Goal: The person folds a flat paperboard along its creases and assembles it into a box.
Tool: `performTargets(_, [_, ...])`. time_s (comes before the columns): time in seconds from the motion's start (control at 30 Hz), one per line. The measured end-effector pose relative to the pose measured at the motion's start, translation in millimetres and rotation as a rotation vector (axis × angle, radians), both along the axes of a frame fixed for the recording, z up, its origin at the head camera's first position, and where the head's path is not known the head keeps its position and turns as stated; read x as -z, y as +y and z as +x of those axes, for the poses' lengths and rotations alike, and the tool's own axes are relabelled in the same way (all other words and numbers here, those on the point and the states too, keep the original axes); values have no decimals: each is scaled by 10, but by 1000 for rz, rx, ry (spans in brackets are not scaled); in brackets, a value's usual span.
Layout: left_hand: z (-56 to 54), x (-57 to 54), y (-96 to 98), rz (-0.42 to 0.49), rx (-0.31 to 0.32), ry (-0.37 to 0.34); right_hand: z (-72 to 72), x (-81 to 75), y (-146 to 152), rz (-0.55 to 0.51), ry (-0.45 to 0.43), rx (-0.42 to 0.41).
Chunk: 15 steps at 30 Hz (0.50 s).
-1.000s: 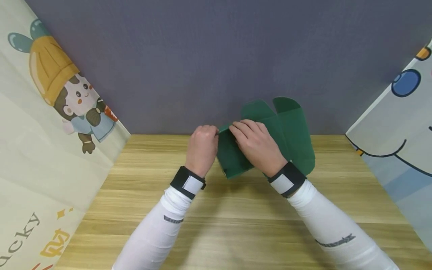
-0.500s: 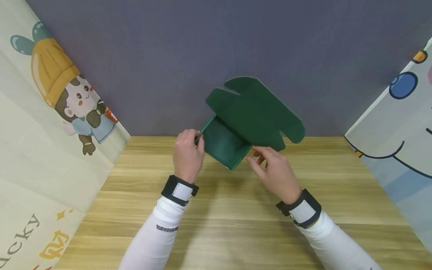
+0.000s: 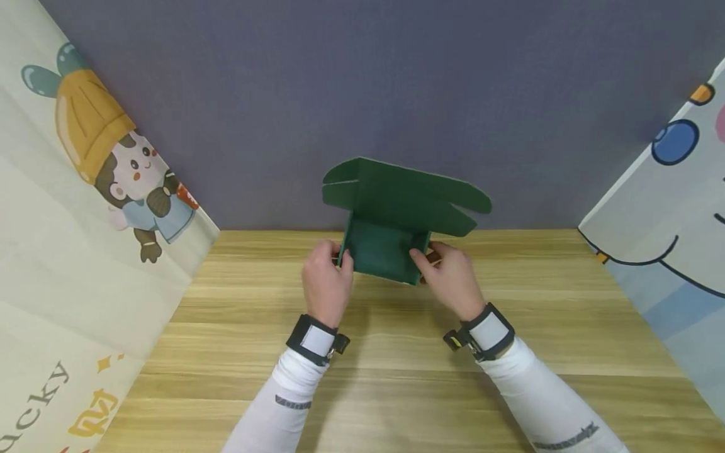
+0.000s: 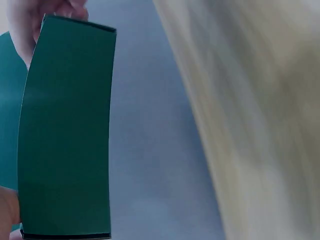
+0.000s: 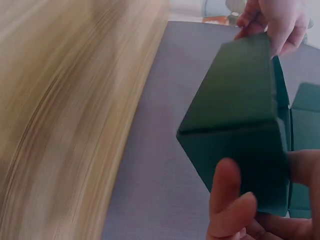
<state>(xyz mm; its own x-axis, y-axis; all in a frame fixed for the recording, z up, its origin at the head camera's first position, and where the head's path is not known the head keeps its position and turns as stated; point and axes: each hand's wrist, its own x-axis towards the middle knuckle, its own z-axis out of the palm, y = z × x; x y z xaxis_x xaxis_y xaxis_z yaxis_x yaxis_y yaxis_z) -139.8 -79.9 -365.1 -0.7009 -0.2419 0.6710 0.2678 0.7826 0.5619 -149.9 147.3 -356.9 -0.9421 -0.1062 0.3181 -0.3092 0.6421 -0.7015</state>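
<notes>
A dark green cardboard box (image 3: 378, 251) is held between both hands near the table's far edge, its hollow facing the head camera. Its raised lid (image 3: 402, 196) leans back and has rounded flaps at both ends. My left hand (image 3: 327, 283) pinches the left side wall, thumb on the inner side and fingers outside. On the opposite wall my right hand (image 3: 452, 280) does likewise, its thumb over the rim. The front wall (image 4: 67, 130) stands folded up in the left wrist view. From the right wrist, the box's outer corner (image 5: 235, 90) shows, with right-hand fingertips (image 5: 227, 180) against the side.
A wood-grain table (image 3: 385, 390) spreads beneath the hands. Behind it rises a grey-blue backdrop (image 3: 368, 94). Printed cloths hang at the left (image 3: 51, 251) and right (image 3: 651, 233) edges of the table.
The box has turned so its front edge faces me, with the lid now at the back. My right hand has gone from over the box to its right wall; the left grips lower.
</notes>
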Motion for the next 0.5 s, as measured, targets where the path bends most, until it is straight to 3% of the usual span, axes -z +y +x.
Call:
performTargets(0.2, [120, 171, 72, 97, 45, -155, -92, 54, 23, 76, -33, 21])
performTargets(0.5, [206, 280, 80, 188, 138, -305, -154, 154, 81, 234, -31, 41])
